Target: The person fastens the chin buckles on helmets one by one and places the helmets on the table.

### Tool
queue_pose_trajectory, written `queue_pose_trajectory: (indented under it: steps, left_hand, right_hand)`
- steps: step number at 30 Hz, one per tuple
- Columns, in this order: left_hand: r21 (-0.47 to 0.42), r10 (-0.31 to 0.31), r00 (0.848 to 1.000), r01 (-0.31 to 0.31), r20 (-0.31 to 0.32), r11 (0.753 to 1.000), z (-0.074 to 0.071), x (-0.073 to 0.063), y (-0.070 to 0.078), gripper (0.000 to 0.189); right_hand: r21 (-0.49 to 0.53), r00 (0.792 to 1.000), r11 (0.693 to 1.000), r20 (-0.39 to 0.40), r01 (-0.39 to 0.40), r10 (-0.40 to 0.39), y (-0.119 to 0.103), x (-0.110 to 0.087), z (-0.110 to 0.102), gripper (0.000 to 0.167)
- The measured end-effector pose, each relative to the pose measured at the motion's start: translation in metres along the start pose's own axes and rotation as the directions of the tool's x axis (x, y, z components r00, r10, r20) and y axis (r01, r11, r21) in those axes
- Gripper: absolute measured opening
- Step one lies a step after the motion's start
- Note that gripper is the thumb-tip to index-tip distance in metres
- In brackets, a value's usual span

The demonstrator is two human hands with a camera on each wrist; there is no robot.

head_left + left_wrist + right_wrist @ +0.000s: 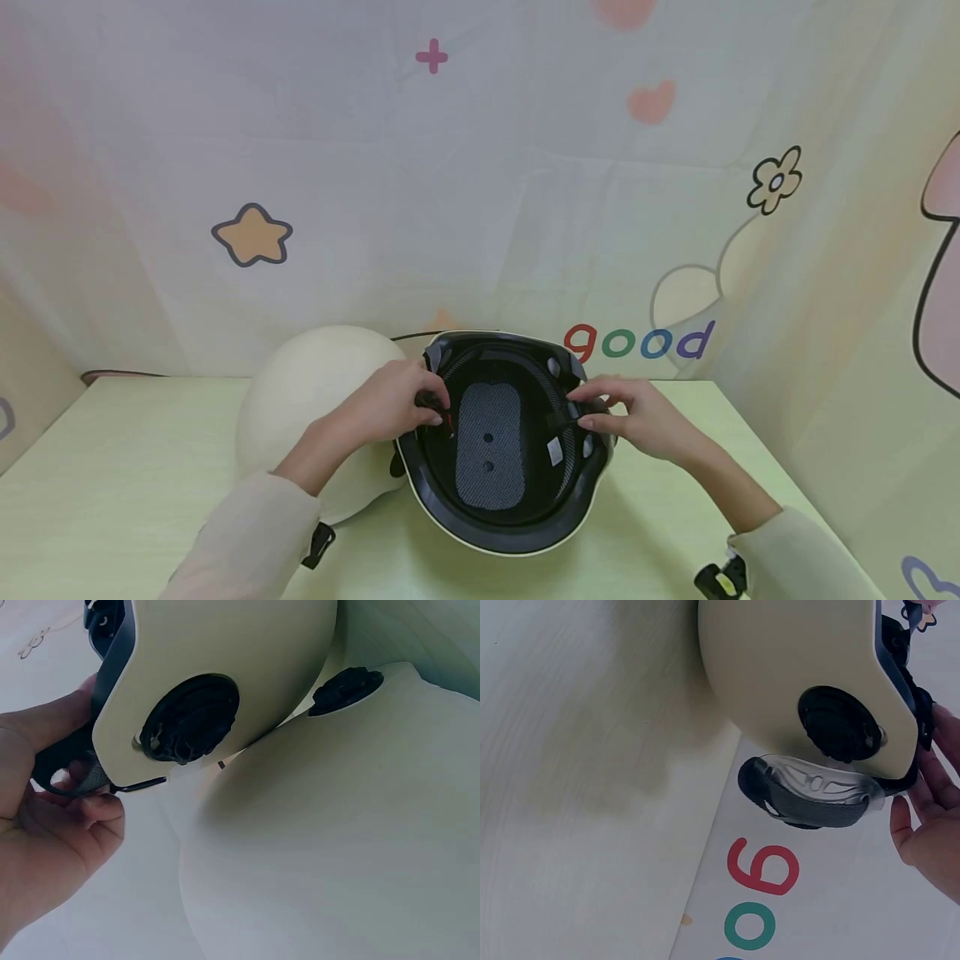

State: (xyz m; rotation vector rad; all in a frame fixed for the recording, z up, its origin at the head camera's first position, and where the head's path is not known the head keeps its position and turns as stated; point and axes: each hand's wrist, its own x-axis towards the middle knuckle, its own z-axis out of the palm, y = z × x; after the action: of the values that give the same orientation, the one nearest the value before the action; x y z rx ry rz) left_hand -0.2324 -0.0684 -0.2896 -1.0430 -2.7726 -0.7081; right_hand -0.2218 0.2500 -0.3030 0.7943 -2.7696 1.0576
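Observation:
A cream helmet [517, 542] lies upside down on the table, its black padded lining facing up. My left hand [427, 410] grips the black ear pad at the helmet's left rim; in the left wrist view the fingers [94, 804] curl round that pad [71, 769] beside a black round knob [191, 720]. On the opposite rim, my right hand [588, 414] pinches the other ear pad. That grey pad [814, 791] hangs below the shell [795, 667] in the right wrist view, with the fingers [922, 802] at its end.
A second cream helmet [315, 400] sits dome up just left of the first, touching it; its shell [337, 840] fills the left wrist view. The pale green table [135, 467] ends at a cartoon-print cloth backdrop [480, 208] behind and to the right.

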Motion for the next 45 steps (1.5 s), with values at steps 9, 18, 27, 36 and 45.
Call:
queue_pose_trajectory:
  steps: [9,18,27,36,45]
  left_hand:
    - [-0.04,0.113,0.969,-0.125,-0.221,0.991,-0.004,-0.003,-0.001,0.009]
    - [-0.01,0.142,0.968,-0.147,-0.207,0.989,-0.003,0.0,0.004,0.008]
    - [-0.086,0.156,0.974,-0.172,-0.164,0.981,0.001,0.004,0.007,0.008]
    - [-0.087,0.221,0.967,-0.233,-0.126,0.969,0.003,0.003,0.012,0.015]
    - [-0.176,0.2,0.969,-0.225,-0.147,0.958,0.008,0.004,0.013,0.013]
  right_hand:
    - [0.115,0.999,0.992,-0.019,0.051,-0.049,-0.01,0.002,-0.006,0.029]
    - [0.178,0.998,0.983,-0.052,0.045,-0.036,-0.013,0.001,-0.01,0.029]
    - [0.223,0.997,0.974,-0.078,0.047,-0.03,-0.027,0.004,-0.006,0.027]
    - [0.245,0.995,0.966,-0.074,0.081,-0.065,-0.041,0.011,-0.002,0.031]
    - [0.323,0.997,0.943,-0.039,0.077,-0.068,-0.044,0.009,0.012,0.028]
